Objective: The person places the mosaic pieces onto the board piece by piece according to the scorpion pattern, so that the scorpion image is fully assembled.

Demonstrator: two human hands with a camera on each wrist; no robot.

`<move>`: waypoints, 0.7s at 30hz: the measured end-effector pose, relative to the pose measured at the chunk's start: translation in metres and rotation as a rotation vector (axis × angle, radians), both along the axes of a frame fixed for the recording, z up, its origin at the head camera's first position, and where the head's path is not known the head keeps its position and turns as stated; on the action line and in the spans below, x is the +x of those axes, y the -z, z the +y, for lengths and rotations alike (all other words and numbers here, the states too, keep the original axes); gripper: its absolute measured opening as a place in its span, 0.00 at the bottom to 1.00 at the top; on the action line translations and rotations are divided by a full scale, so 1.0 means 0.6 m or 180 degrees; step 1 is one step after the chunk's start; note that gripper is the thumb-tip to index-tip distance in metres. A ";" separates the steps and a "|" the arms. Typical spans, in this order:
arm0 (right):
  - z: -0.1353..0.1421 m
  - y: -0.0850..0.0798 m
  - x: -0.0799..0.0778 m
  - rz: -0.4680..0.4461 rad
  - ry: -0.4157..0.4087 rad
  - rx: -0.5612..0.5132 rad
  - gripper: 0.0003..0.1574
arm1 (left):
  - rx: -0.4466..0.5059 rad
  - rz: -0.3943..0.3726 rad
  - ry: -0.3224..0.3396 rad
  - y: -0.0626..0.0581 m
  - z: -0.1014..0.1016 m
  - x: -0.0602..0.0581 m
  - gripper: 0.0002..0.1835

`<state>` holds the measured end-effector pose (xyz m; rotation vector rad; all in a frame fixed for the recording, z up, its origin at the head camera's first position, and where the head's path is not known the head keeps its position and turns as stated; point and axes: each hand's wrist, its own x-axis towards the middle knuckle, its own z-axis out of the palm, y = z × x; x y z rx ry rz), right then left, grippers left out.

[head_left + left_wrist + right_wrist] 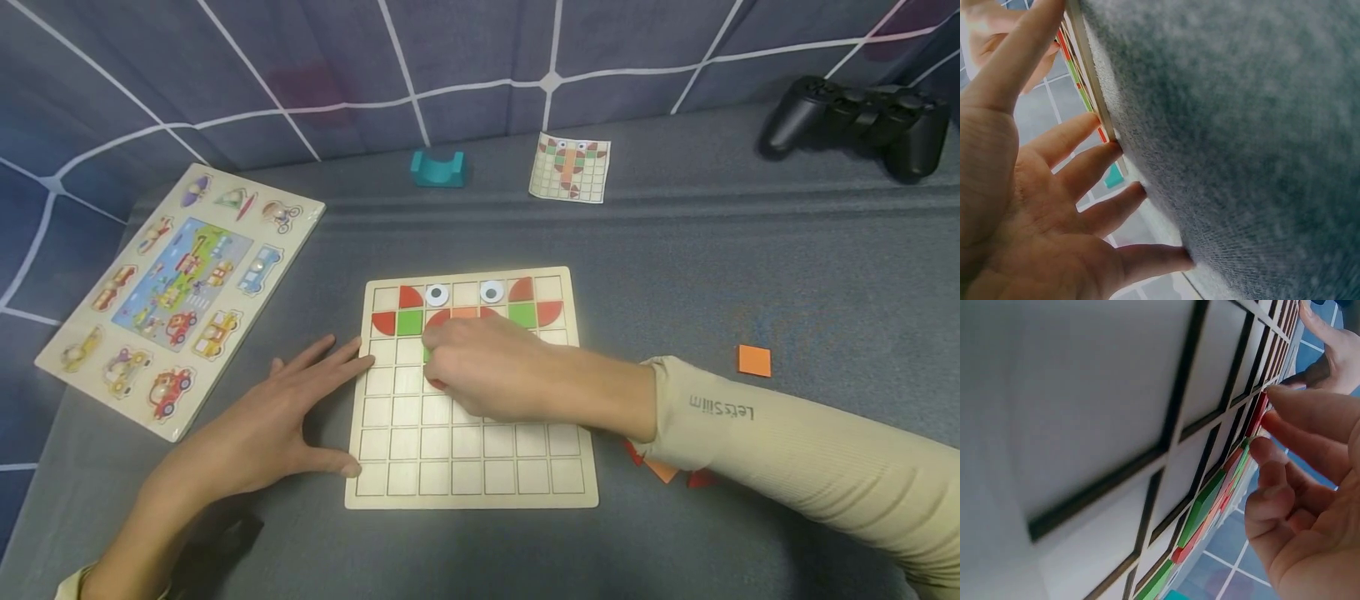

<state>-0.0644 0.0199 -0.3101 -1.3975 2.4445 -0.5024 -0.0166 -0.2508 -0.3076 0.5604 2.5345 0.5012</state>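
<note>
A square wooden grid board (465, 479) lies flat, its upper cells filled with red, green and orange pieces and two googly-eye discs. My right hand (495, 362) reaches over the board's middle, hiding several cells. Its thumb and index finger pinch a red piece (1258, 414) at the board's surface, seen in the right wrist view. Just under those fingers in the head view, a red edge (437, 384) shows. Along the board's left side my left hand (255, 433) is spread, with thumb and fingertips at the rim. Its fingers (1088, 172) are extended in the left wrist view.
A pattern card (569, 187) and a teal curved block (438, 171) sit behind the board. An orange square (753, 361) lies to the right, with loose pieces (663, 471) partly under the right sleeve. A vehicle puzzle (291, 243) is at left, a black game controller (855, 125) at back right.
</note>
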 end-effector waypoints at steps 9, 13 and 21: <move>0.013 -0.009 -0.004 -0.0169 -0.0039 0.0001 0.10 | -0.0021 -0.0018 -0.0020 -0.001 0.000 0.000 0.59; 0.035 -0.014 -0.006 -0.0257 0.0038 -0.0007 0.15 | -0.0040 -0.0034 -0.0026 0.000 0.000 0.001 0.60; 0.114 -0.012 0.006 -0.0145 0.0194 -0.0265 0.13 | -0.0028 -0.0080 -0.0052 0.003 0.001 0.000 0.61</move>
